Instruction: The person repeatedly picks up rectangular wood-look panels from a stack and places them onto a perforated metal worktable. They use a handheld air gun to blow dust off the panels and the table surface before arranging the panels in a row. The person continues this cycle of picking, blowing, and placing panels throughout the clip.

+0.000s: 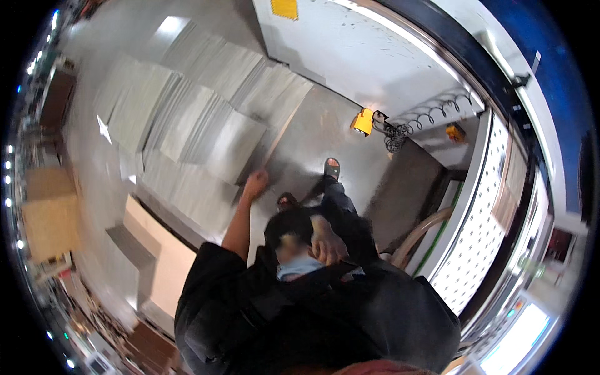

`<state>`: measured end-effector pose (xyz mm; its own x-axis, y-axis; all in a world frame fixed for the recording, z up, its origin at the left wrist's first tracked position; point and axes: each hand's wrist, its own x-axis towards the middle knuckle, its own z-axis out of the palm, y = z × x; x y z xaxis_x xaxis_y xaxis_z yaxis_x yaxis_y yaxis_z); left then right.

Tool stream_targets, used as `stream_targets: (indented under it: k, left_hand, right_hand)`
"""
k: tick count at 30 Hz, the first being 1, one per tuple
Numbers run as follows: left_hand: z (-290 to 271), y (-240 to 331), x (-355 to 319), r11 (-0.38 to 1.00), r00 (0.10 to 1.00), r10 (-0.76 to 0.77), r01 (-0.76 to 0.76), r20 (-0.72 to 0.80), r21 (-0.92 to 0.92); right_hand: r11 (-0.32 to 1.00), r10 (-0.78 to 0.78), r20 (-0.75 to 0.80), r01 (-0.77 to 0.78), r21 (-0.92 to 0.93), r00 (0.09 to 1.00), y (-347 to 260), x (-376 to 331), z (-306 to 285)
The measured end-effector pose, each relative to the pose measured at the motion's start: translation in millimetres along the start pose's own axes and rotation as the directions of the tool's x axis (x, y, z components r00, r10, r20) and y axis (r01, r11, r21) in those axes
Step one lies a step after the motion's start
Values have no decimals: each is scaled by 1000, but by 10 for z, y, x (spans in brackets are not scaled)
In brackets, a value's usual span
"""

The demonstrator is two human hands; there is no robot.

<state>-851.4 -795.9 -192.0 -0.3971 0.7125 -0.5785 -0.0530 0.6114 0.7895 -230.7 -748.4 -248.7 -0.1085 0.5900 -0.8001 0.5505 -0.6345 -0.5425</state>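
My left hand (pixel 255 185) reaches forward over the floor with its fingers closed. A thin tan strip (pixel 283 135) runs up and away from those fingers, beside the near edge of stacked grey panels (pixel 240 134). My right hand (pixel 329 242) is drawn in close to my body, its fingers curled. Next to it are a dark rounded thing (pixel 286 225) and a light blue piece (pixel 300 267), both smeared and too unclear to name. What the right fingers hold is hidden.
More flat panels (pixel 150 94) lie in stacks at the far left. A pale board (pixel 159 256) stands at the near left. A white machine (pixel 375 56) with a yellow foot pedal (pixel 362 122) and coiled cable (pixel 431 112) is on the right, beside a dotted white surface (pixel 478 231).
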Motion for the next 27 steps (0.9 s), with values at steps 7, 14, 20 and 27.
stream_targets:
  k: [7, 14, 20, 27]
  left_hand:
    - [916, 854, 271, 972, 989, 100, -73, -112, 223]
    - [1250, 974, 500, 986, 986, -165, 166, -29, 13]
    - [1228, 609, 1076, 962, 964, -262, 257, -47, -96]
    - [1230, 843, 1476, 873, 870, -488, 487, -75, -39]
  right_hand:
    - [998, -20, 23, 18, 68, 1000, -2913, 1438, -460]
    - [947, -309, 92, 297, 120, 947, -5563, 2610, -297]
    - [937, -193, 255, 255, -238, 948, -5921, 3252, 512]
    - [545, -167, 650, 619, -566, 742, -6077, 4211, 1467]
